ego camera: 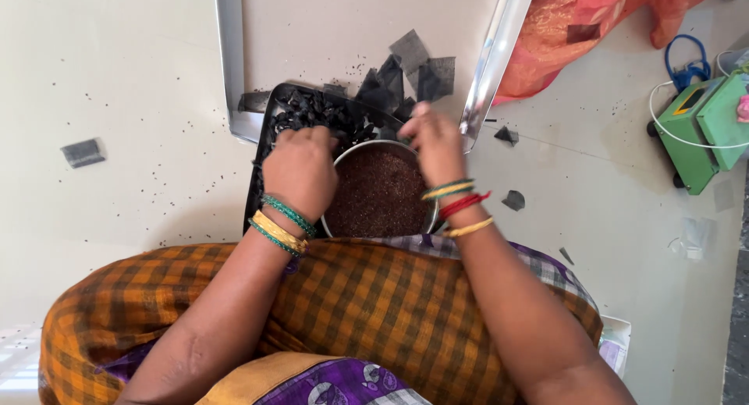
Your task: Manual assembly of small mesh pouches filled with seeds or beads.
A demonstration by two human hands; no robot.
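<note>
Steel bowl [380, 194] of dark brown seed — round, set on the floor just ahead of the person's checked orange lap cloth [367, 311]; all places taken from it. Left hand [300, 171]: at the bowl's left rim, fingers curled down and closed; what it grips cannot be told. Right hand [433, 143]: over the bowl's far right rim, fingers bunched; contents hidden. Black tray [269, 128]: touching the bowl's far left side, heaped with small black pouches [312, 112]. Loose black mesh squares [409, 73]: just beyond the bowl. Green machine [698, 128]: well apart, to the right. Orange bag [577, 23]: beyond, right.
</note>
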